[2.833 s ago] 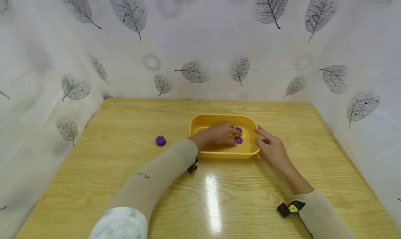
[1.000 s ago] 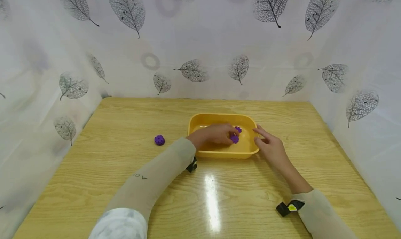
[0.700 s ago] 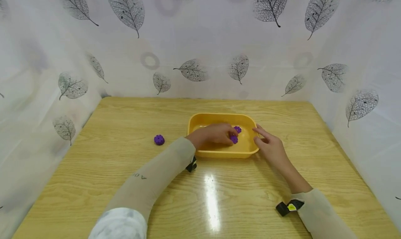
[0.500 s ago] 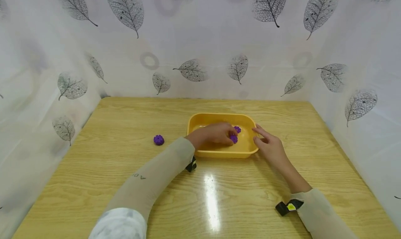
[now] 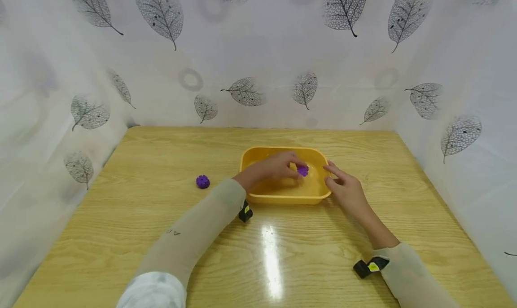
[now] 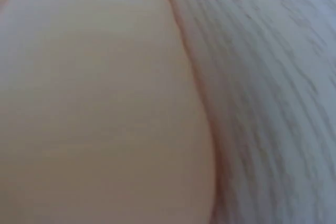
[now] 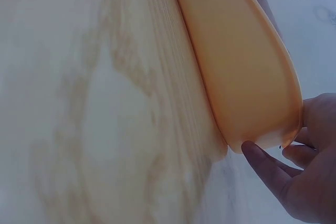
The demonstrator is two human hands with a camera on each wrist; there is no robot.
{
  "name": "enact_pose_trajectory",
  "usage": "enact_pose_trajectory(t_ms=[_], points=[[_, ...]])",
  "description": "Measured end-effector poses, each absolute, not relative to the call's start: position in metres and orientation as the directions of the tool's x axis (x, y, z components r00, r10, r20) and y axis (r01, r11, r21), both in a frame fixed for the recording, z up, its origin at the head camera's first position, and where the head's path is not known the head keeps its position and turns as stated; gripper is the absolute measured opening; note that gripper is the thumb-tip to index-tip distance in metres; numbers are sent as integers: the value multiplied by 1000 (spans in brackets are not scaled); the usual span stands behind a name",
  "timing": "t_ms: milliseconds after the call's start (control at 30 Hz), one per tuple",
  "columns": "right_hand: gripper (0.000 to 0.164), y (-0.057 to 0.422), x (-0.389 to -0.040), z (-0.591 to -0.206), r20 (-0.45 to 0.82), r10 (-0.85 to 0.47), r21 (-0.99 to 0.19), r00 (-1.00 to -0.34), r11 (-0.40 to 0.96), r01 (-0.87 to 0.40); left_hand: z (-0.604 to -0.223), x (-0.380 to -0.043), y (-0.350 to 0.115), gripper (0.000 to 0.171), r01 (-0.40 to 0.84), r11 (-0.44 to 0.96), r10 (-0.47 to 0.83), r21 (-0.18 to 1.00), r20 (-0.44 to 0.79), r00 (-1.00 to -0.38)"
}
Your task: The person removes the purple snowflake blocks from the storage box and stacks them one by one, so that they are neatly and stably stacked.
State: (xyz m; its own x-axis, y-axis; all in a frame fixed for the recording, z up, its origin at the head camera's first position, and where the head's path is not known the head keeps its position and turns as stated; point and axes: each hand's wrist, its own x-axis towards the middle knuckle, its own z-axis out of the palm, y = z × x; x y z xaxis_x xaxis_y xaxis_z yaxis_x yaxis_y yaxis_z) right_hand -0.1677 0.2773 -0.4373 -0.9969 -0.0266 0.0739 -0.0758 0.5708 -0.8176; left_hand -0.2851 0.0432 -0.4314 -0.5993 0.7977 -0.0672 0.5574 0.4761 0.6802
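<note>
In the head view, my left hand [image 5: 275, 166] is inside a yellow plastic tub [image 5: 291, 199]. Its thumb and forefinger curl round a purple flower-shaped disc [image 5: 303, 170] near the tub's right end. Only one disc shows there; whether another lies beneath it is hidden. The left wrist view holds just blurred skin or sleeve and wood grain. My right hand [image 5: 346, 187] grips the tub's right end at the rim. In the right wrist view the right hand's thumb [image 7: 262, 163] presses the tub's outer wall, with the fingers [image 7: 320, 116] round the end.
A small stack of purple flower-shaped discs [image 5: 203, 181] sits on the wooden table [image 5: 161, 155], left of the tub. A leaf-patterned white curtain [image 5: 258, 52] closes off the back and both sides. Black camera straps are on both wrists.
My left hand pinched the nearer of two separate discs and moved it slightly away, toward the farther one; now a single disc shows. My right hand has stayed at the tub's end.
</note>
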Motion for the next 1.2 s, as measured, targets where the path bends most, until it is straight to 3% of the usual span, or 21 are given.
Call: enact_pose_trajectory(t_ms=[233, 400, 1200], points=[[44, 276, -166, -435, 72, -28, -820, -997, 568, -75, -415, -285, 33, 41, 596, 449, 789, 666, 18, -614], [45, 277, -165, -435, 72, -36, -820, -997, 567, -80, -409, -286, 19, 39, 560, 414, 754, 718, 74, -652], [44, 277, -167, -439, 81, -26, -824, -996, 561, -82, -396, -241, -86, 35, 472, 450, 598, 758, 136, -790]])
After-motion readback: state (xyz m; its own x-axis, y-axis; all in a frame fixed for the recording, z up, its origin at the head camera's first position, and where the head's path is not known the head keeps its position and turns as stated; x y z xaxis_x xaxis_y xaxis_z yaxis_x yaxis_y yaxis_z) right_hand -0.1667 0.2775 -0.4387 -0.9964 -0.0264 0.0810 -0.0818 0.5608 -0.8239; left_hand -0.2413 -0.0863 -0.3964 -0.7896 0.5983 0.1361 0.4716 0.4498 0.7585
